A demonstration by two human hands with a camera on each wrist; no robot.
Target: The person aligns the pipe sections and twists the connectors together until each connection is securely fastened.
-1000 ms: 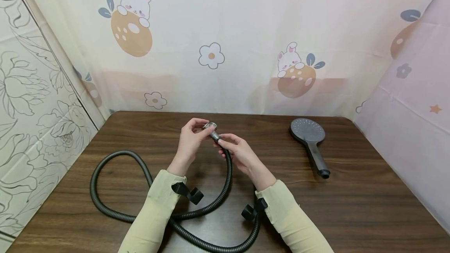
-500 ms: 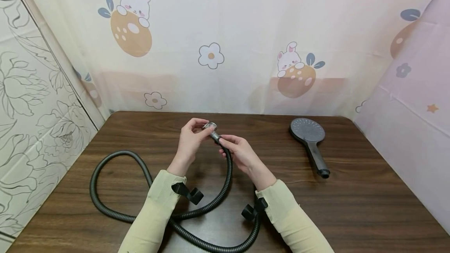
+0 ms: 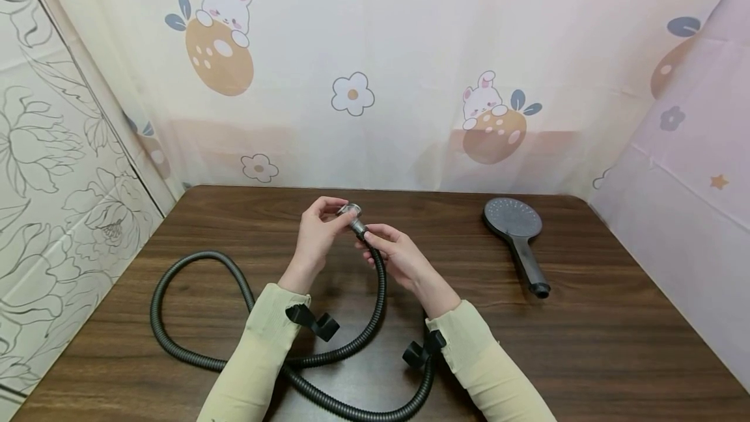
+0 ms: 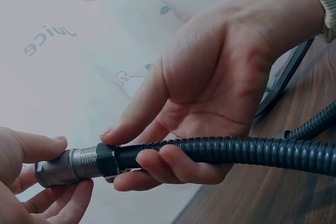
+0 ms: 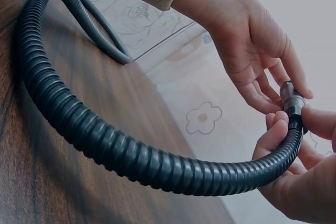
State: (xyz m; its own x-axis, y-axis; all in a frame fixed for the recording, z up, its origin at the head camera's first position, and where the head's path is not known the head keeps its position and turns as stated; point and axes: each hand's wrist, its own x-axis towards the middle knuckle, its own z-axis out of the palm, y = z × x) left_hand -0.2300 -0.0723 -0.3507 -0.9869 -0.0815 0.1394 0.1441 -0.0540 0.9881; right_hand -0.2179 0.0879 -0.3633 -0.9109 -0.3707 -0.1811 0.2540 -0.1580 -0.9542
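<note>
My left hand [image 3: 314, 234] pinches a silvery metal fitting [image 4: 59, 169] between thumb and fingers, above the table's far half. Joined end to end with it, past a ribbed or threaded section, is the dark nut [image 4: 107, 160] of a black corrugated shower hose [image 5: 152, 163]. My right hand [image 3: 405, 259] holds the hose end, its thumb at the nut and its fingers curled beneath. From there the hose bends down to the table and crosses itself under the left forearm. A dark grey shower head [image 3: 513, 219] lies face up to the right, apart from both hands.
The brown wood-grain table [image 3: 597, 344] carries the hose's wide loop [image 3: 157, 308] at the left. Behind it hangs a curtain [image 3: 404, 31] with rabbit prints. Black straps with small mounts [image 3: 313, 323] sit on both wrists.
The right thumb and fingers shift slightly at the nut, drawing back and then reaching round again. The left hand, the loop of hose and the shower head stay where they were.
</note>
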